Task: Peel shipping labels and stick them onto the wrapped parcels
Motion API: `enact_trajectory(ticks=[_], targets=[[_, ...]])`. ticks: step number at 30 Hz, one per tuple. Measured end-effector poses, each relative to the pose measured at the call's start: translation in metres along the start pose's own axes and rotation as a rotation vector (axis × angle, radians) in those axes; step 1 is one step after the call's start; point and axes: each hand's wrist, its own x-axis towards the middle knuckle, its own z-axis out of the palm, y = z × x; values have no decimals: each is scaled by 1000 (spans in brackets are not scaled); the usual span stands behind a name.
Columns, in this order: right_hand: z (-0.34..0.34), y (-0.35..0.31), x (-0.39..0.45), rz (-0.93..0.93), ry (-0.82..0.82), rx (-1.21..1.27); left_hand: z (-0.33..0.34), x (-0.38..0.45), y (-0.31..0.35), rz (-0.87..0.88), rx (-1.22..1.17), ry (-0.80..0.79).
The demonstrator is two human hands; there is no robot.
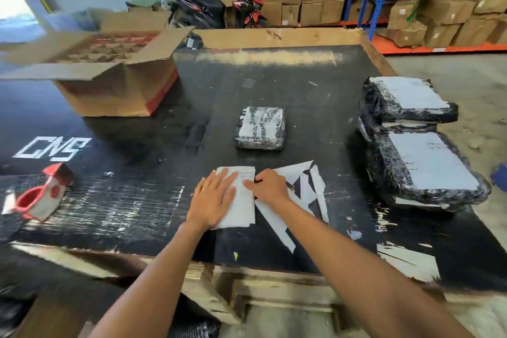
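While the white rectangular shipping label sheet point(241, 200) is pinned flat at lower centre of the frame by the open, spread left hand point(212, 197), its right edge is pinched by the fingertips of the right hand point(267, 186). The peel is best begun at a corner and drawn low and slowly. Discarded white backing strips point(307, 189) lie just right. One small black film-wrapped parcel point(260, 127) waits above centre; labelled black parcels point(419, 145) are stacked at right.

The parcels point(260, 129) have glossy crinkled black plastic wrap, the label point(241, 200) is matt white paper, the table point(137, 200) scuffed black.
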Motion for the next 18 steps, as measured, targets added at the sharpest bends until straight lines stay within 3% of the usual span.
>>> enact_trajectory(ticks=[12,18], targets=[[-12,-2,8,208,-58,226,1,1,-5,-91,-246,37],[-43,-4,10,144,-46,588,6,2,-8,-56,-101,28]])
